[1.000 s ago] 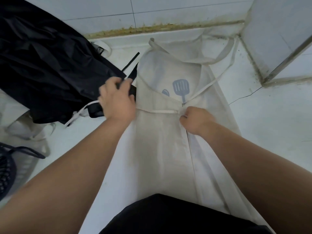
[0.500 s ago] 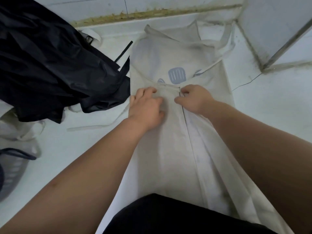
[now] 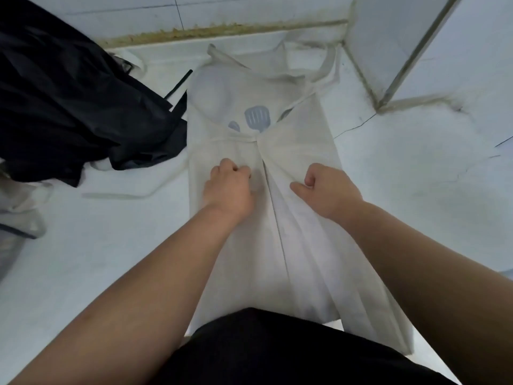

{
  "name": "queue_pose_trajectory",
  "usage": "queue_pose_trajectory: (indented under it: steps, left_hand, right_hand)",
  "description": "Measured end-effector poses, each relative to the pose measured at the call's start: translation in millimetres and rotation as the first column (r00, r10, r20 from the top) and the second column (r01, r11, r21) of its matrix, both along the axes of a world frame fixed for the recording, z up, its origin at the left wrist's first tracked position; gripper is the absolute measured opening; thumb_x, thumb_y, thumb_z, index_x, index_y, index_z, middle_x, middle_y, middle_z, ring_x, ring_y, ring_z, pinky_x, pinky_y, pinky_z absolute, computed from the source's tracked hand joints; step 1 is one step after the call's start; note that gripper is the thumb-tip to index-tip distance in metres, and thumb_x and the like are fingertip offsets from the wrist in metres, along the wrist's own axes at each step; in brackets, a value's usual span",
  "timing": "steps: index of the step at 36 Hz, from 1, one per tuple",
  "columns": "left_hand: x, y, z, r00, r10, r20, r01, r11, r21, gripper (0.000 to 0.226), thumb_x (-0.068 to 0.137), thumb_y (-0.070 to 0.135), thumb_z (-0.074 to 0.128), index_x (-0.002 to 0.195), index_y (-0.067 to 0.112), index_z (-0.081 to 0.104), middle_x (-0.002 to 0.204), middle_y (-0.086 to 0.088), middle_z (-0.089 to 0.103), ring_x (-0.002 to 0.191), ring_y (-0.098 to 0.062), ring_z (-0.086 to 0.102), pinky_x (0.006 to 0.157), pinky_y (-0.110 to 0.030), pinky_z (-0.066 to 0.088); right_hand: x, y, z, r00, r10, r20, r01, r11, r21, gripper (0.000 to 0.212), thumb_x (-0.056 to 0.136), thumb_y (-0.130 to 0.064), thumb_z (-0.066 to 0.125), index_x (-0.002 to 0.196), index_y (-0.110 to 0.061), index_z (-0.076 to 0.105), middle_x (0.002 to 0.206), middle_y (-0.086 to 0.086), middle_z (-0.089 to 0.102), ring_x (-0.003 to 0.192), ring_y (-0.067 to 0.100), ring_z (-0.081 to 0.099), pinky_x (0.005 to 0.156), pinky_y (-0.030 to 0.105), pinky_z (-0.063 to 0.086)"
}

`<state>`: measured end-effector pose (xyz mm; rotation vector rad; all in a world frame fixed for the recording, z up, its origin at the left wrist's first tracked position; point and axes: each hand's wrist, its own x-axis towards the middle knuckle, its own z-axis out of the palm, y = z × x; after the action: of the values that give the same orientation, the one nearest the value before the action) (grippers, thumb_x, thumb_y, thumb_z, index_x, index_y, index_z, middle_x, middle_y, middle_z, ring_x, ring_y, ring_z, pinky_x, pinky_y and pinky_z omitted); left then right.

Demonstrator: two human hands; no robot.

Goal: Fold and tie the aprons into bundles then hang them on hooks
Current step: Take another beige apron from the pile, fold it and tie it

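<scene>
1. We see a white apron (image 3: 302, 234) laid flat on the tiled floor (image 3: 416, 218), running from our knees away towards the far wall, its bib at the far end.
2. Its two long sides are folded in so that their edges meet along a line down the middle.
3. A grey spatula print (image 3: 257, 118) shows on the bib, just beyond the point where the folded edges come together.
4. Our left hand (image 3: 229, 188) sits on the left flap, just left of the middle line, with its fingers curled down and clamped on the cloth.
5. Our right hand (image 3: 329, 191) sits on the right flap, level with the left one, with its fingers curled round a pinch of cloth and the thumb pointing at the middle line.
6. The two hands are near each other but apart, with the middle line between them.
7. The neck strap (image 3: 323, 75) lies loose at the far right of the bib.
8. A waist tie (image 3: 122, 194) trails out over the floor to the left.
9. A heap of black cloth (image 3: 72, 107) lies far left, with its edge touching the left side of the bib.
</scene>
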<state>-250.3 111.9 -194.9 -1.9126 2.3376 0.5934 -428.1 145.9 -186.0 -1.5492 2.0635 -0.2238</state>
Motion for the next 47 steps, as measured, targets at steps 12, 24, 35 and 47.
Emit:
queue_pose_trajectory:
  steps: [12,24,35,47]
  left_hand:
    - [-25.6,133.2,-3.5,0.988,0.146,-0.042,-0.145,0.989,0.021,0.056,0.085,0.050,0.058,0.130,0.019,0.048,0.138,-0.006,0.038,0.126,-0.027,0.039,0.106,-0.037,0.034]
    - [-40.0,180.1,-1.7,0.953,0.275,0.126,-0.277,0.961,0.001,0.043,0.089,0.050,0.046,0.113,0.016,0.056,0.120,-0.007,0.047,0.113,-0.028,0.041,0.081,-0.037,0.031]
    - [-31.9,171.4,-1.0,0.951,0.278,-0.133,-0.267,0.959,0.096,0.022,0.092,0.037,0.049,0.074,0.024,0.049,0.102,-0.002,0.046,0.104,-0.027,0.044,0.079,-0.035,0.032]
    - [-14.6,172.6,-10.7,0.966,0.195,-0.170,-0.185,0.980,0.076,0.022,0.093,0.046,0.051,0.104,0.032,0.064,0.120,0.006,0.047,0.123,-0.021,0.034,0.087,-0.031,0.021]
  right_hand:
    - [-16.5,101.3,-0.4,0.959,0.275,-0.066,-0.267,0.958,0.103,0.046,0.081,-0.053,0.062,0.109,-0.018,0.057,0.109,0.001,0.060,0.101,0.023,0.056,0.087,0.035,0.046]
    - [4.4,132.0,8.5,0.864,0.444,-0.237,-0.345,0.865,0.363,0.024,0.093,-0.016,0.042,0.069,-0.013,0.043,0.079,0.004,0.047,0.082,0.025,0.050,0.071,0.030,0.038]
    - [22.1,96.0,1.0,0.962,0.233,0.144,-0.234,0.972,-0.010,0.039,0.095,-0.017,0.042,0.058,-0.014,0.031,0.063,0.002,0.035,0.078,0.023,0.043,0.054,0.031,0.026]
    - [11.7,119.9,-4.6,0.905,0.420,0.059,-0.424,0.900,0.100,0.039,0.093,-0.016,0.046,0.130,-0.017,0.054,0.134,0.002,0.053,0.125,0.023,0.046,0.103,0.034,0.038]
